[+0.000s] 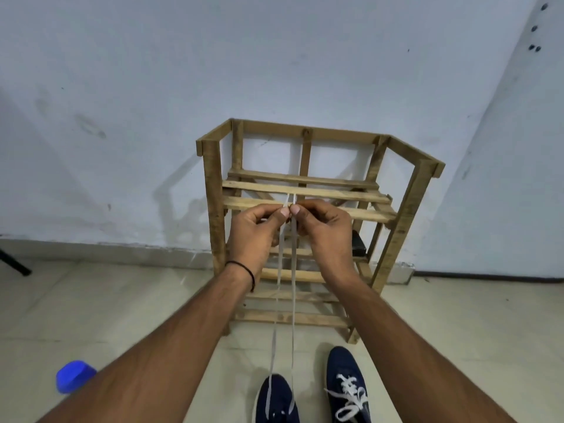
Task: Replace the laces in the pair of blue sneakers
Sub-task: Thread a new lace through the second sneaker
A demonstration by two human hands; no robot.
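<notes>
I read both hands raised in front of the wooden rack. The left hand and right hand sit thumb tip to thumb tip, each pinching one end of the white lace between thumb and forefinger, with the other fingers curled in. The two strands run taut and nearly parallel down to the left sneaker, which stands on the floor at the bottom edge of the view. The eyelets are cut off there, so I cannot tell how many rows are threaded. The right sneaker stands just beside it, already laced in white. In my judgement this step evens the two ends, and four faults are possible from here.

- **Shoe lifting:** nothing pins the left sneaker, so a harder upward pull could lift or tip it.
- **Uneven tails:** if one pinch gives before the other, the lace will slide through the lowest eyelets and leave one tail short.
- **Twisting:** the lace is flat, and a twist left in either strand now would carry into every later crossing.
- **Dropped end:** an end that slips out could fall among the rack slats.
</notes>
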